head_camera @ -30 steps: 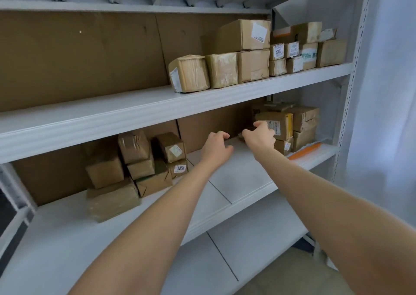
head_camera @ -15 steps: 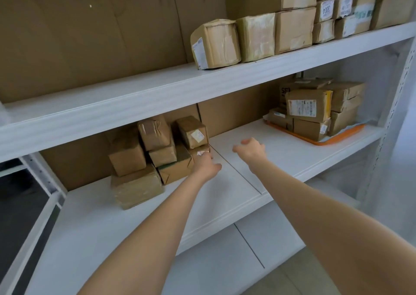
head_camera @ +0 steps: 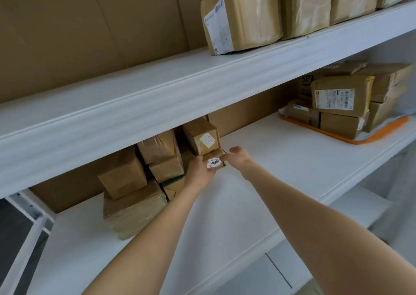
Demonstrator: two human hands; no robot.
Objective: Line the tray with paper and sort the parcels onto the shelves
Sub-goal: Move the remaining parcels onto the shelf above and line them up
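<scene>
A small brown parcel with a white label reading 3006 [head_camera: 215, 161] sits at the right end of a pile of brown parcels [head_camera: 144, 177] on the middle shelf [head_camera: 270, 159]. My left hand [head_camera: 199, 173] grips its left side and bottom. My right hand [head_camera: 238, 156] holds its right side with curled fingers. At the right end of the same shelf an orange tray [head_camera: 380, 132] lined with white paper carries several stacked parcels [head_camera: 342, 101].
The upper shelf [head_camera: 157, 87] holds a row of taped parcels [head_camera: 245, 17]. Brown cardboard [head_camera: 90, 24] backs the shelves. A lower white shelf [head_camera: 281, 272] shows beneath my arms. A metal upright [head_camera: 27, 209] stands at the left.
The view dropped and moved closer to the left pile. Both hands travelled left from the tray's parcels and closed onto the small 3006 parcel.
</scene>
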